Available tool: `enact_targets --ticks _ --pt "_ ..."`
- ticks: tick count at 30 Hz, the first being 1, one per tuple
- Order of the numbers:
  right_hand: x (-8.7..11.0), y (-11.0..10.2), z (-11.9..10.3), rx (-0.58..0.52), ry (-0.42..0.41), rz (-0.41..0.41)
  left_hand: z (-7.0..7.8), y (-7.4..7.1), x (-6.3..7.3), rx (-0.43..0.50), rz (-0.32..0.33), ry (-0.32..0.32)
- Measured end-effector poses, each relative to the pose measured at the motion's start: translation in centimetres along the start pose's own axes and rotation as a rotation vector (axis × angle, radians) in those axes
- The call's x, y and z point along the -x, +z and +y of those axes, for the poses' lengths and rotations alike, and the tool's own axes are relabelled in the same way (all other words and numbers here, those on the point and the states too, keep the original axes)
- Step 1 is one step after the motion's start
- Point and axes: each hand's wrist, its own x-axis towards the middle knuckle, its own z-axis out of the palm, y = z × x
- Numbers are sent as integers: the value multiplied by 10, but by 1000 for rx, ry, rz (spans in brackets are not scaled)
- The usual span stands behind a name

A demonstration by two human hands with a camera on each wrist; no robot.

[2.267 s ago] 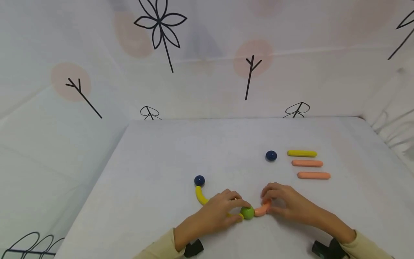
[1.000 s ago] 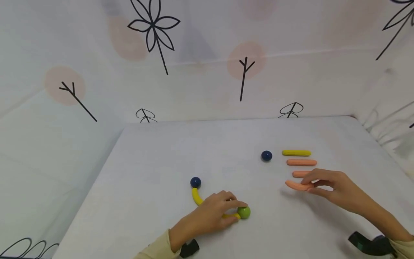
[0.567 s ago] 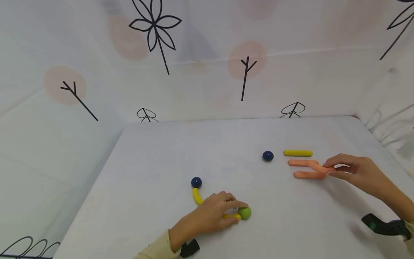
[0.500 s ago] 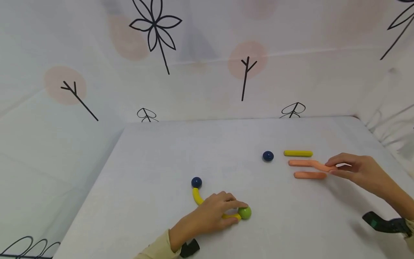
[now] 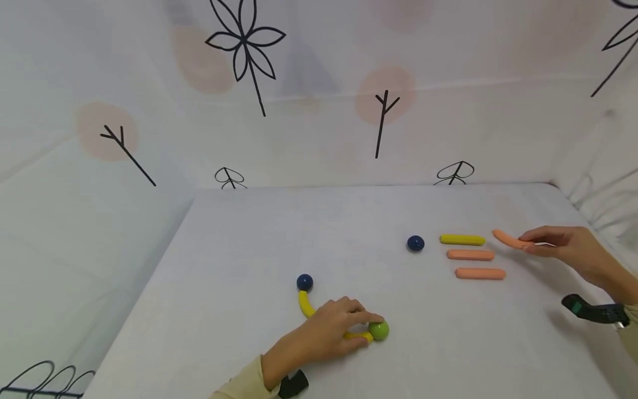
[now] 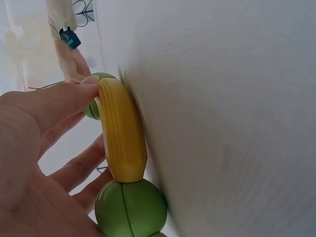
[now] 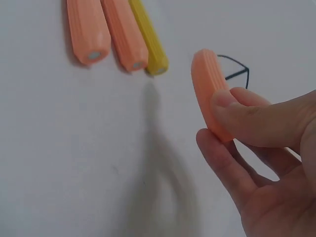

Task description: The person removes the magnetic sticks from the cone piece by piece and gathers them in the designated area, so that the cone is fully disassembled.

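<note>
My left hand (image 5: pixel 326 332) pinches a yellow curved magnetic stick (image 6: pixel 123 131) where it meets a green ball (image 5: pixel 380 331), index finger along the ball's top. Behind that hand, a second green ball (image 6: pixel 131 210) joins the stick's other end. Another yellow curved stick (image 5: pixel 305 303) leads up from there to a dark blue ball (image 5: pixel 305 282). Over at the right, my right hand (image 5: pixel 573 249) holds an orange curved magnetic stick (image 7: pixel 207 84) by one end between thumb and fingers. Its shadow falls on the table, apart from the stick.
A loose dark blue ball (image 5: pixel 416 244) lies toward the back right. Beside it are a straight yellow stick (image 5: pixel 462 240) and two straight orange sticks, an upper orange stick (image 5: pixel 471 255) and a lower orange stick (image 5: pixel 480 274). Patterned cloth walls (image 5: pixel 319 133) surround the white table (image 5: pixel 249 233).
My right hand has pulled the orange curved stick off the green ball and carried it right and back, past the straight sticks. The left hand has stayed on the yellow stick and green ball.
</note>
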Motion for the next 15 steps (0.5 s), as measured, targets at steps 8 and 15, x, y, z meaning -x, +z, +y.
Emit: enact_targets --ticks 8,15 --pt "-20 -8 42 91 135 -79 -1 -2 0 -36 -6 5" --pt "-30 -16 33 184 72 -119 -6 -7 9 -73 0 -38"
